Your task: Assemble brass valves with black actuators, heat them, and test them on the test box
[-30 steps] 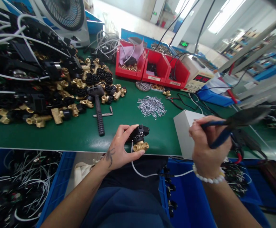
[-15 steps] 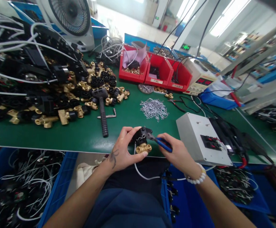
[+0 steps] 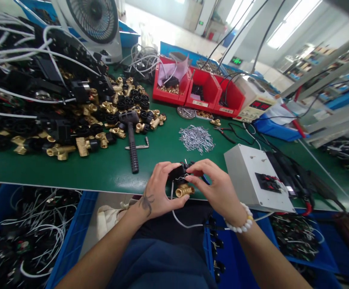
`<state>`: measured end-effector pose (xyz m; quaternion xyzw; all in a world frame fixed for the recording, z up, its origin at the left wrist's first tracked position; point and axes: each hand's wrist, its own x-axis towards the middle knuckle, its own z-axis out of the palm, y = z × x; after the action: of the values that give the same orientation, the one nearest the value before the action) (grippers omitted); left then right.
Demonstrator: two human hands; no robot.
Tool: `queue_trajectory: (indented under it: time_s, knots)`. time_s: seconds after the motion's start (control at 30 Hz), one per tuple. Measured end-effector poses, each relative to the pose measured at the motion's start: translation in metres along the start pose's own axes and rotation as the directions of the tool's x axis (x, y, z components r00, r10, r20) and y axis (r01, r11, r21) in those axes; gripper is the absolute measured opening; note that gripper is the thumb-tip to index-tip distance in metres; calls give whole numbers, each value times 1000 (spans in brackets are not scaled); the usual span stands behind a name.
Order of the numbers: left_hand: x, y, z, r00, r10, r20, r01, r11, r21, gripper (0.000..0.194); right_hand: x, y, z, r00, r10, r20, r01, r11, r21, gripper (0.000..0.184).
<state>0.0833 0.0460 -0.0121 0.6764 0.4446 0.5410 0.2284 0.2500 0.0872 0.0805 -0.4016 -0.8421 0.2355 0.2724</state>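
Near the table's front edge, my left hand (image 3: 159, 188) is closed round a brass valve (image 3: 184, 190) with a black actuator housing (image 3: 177, 172) on top, thumb beneath and fingers on the housing. A thin bent wire clip (image 3: 181, 177) crosses the black part just above the brass. My right hand (image 3: 213, 186) pinches thumb and forefinger together at the clip's right end; the fingertips partly cover it. Behind that hand show the blue handles of pliers (image 3: 206, 179), mostly hidden. A white cable (image 3: 176, 214) hangs from the housing.
A pile of wire clips (image 3: 196, 139) lies ahead on the green table (image 3: 162, 152). Left of it are a black hammer (image 3: 132, 140) and many brass valves (image 3: 60, 151). Red bins (image 3: 203, 105) stand behind; a grey box (image 3: 255, 176) sits right. Blue crates (image 3: 81, 224) flank my lap.
My right hand has let go of the blue-handled pliers, which now lie behind it. Its thumb and forefinger have moved left onto the clip. My left hand still holds the valve.
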Motion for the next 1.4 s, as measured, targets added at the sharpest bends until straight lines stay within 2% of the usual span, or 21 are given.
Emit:
queue_trajectory:
  time_s: [0.1,0.27,0.4,0.5,0.6,0.67,0.87,1.03,1.1,1.13,1.2,1.3,1.33,1.4]
  knots:
    - [0,1,-1,1000,25,7,-25,999,25,71,3,-7,1,999,-15,30,15,999,-28,6]
    - [1,2,-1,998,54,25,-56,997,57,69,0,-4,-4,995,-18,94,17,1000,7,8]
    - [2,2,-1,999,48,23,-48,998,40,68,0,-2,-2,994,-56,95,53,998,29,11]
    - [2,1,-1,1000,14,17,-15,1000,24,68,3,-3,-1,996,-18,92,17,1000,17,5]
    - [1,0,-2,1000,1,17,-1,1000,15,70,5,-7,-2,995,17,103,-15,1000,-23,19]
    - [0,0,-1,1000,10,21,-10,1000,12,70,7,-10,-4,990,-23,137,33,997,-74,20]
    - [0,-1,-1,999,22,37,-21,1000,-17,69,8,-5,-7,948,-232,217,270,948,-170,10]
    - [2,-1,-2,1000,-6,30,8,998,-60,70,7,5,-9,864,-432,259,489,843,-223,13]
    - [3,-1,0,999,-30,12,31,997,-71,69,14,0,-12,850,-444,285,513,822,-247,11]
    - [3,-2,1,999,-35,-6,35,997,-73,67,20,-5,-12,860,-419,292,493,830,-260,13]
    - [3,-3,5,999,-25,-46,22,998,-62,63,39,-21,-8,909,-329,255,393,880,-268,24]
    - [1,-4,9,999,8,-54,-8,1000,6,58,77,-50,20,979,-92,183,128,972,-198,32]
    - [0,-5,10,999,13,-44,-12,1000,25,58,91,-57,35,977,10,213,30,982,-185,36]
    - [-1,-5,9,1000,12,-19,-12,1000,28,62,117,-67,68,935,161,317,-100,975,-200,45]
